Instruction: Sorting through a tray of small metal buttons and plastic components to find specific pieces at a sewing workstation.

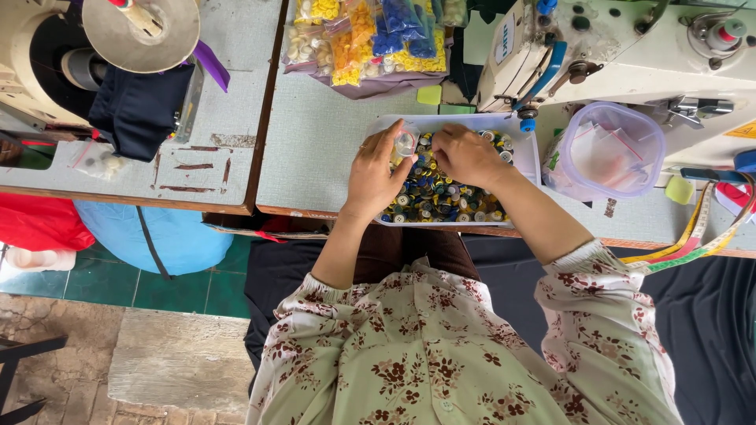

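A white tray (526, 157) full of mixed buttons (429, 197) in yellow, blue, black and white rests at the table's near edge. My left hand (376, 175) holds a small clear plastic bag (405, 143) over the tray's left side, pinched between thumb and fingers. My right hand (466, 154) lies palm down over the buttons in the tray's upper middle, fingers curled among them. Whether it grips a button is hidden.
A sewing machine (622, 47) stands at the back right with a clear lidded tub (608, 149) beside the tray. Bags of sorted buttons (366, 39) lie behind. A measuring tape (693, 236) hangs at right. A second table (213, 102) with dark cloth (138, 110) is at left.
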